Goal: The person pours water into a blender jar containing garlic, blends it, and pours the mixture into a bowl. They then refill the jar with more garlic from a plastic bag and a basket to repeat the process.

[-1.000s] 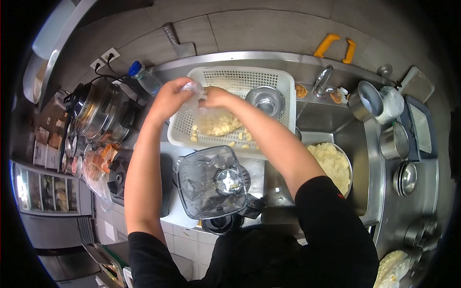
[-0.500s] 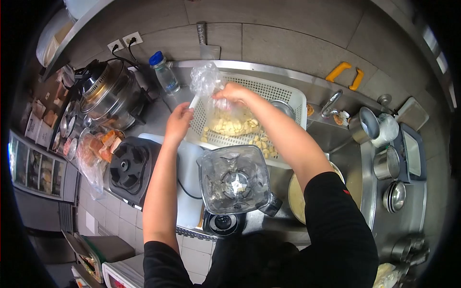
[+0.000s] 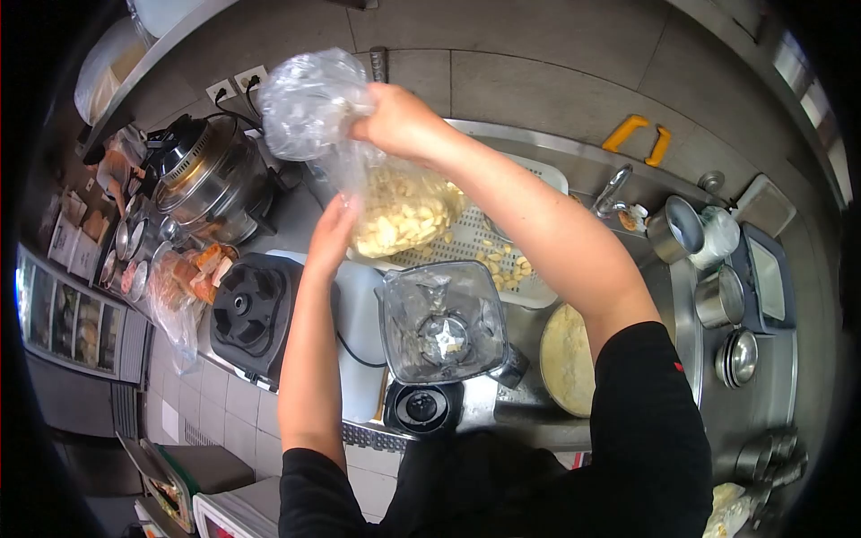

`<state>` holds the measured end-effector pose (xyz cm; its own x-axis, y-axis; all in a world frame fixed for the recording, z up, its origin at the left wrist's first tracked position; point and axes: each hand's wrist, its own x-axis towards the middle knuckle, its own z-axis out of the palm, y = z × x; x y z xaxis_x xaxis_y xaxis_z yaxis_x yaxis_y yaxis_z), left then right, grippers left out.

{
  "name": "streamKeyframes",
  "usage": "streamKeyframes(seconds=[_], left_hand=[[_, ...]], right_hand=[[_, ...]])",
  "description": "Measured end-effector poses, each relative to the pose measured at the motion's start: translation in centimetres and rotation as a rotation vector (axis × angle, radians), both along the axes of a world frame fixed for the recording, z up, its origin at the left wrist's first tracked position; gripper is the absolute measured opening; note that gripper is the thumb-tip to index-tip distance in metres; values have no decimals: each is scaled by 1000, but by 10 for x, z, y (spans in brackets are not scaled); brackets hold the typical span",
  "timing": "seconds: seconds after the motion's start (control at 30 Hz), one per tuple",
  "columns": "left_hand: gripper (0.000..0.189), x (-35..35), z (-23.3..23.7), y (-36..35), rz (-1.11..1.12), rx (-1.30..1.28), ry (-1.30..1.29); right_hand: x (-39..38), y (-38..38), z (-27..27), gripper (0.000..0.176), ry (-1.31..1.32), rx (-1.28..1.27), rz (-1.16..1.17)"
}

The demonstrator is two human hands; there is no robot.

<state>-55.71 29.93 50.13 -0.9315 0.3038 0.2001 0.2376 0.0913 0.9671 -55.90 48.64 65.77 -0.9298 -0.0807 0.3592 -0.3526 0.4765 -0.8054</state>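
A clear plastic bag with peeled garlic cloves in its lower part hangs tilted above the white perforated basket. My right hand is closed around the bag's gathered neck, and loose plastic bunches out beyond it. At the bag's left side, my left hand has its fingers together against the plastic; the fingertips are partly blurred. Several loose garlic cloves lie in the basket. Nearer my body stands an open blender jar, its blades showing at the bottom.
Left of my left forearm is a black blender base. A round pan of pale food sits in the sink under my right arm. The tap, metal pots and bowls are on the right. Far left, another person is partly visible.
The bag of garlic has risen out of the basket and moved left and toward me, my right hand gripping its neck. My left hand has come from the basket's edge against the bag.
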Motion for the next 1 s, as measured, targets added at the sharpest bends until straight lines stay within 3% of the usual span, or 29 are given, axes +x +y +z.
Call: streamKeyframes(seconds=[0.07,0.3,0.4,0.43,0.6,0.73,0.87,1.0], left_hand=[[40,2,3,-9,49,90,-5],[30,47,95,-24,75,325,-47],[32,65,122,-34,29,286,8],[33,73,132,-37,28,230,47],[32,100,149,-36,-51,-7,150],[30,115,147,-24,-152,-152,169],[31,150,164,-3,-90,-332,376],[33,169,169,9,-16,-340,560]], right_hand=[[17,-14,22,34,66,4,43],[86,-43,88,29,213,-202,122],[133,-41,103,30,165,-261,90],[149,-39,100,30,127,-439,102],[198,-12,41,29,-57,-982,86],[229,7,-27,32,-136,-1186,-54],[254,24,-75,36,-130,-1108,-105],[273,38,-99,42,-92,-793,-231]])
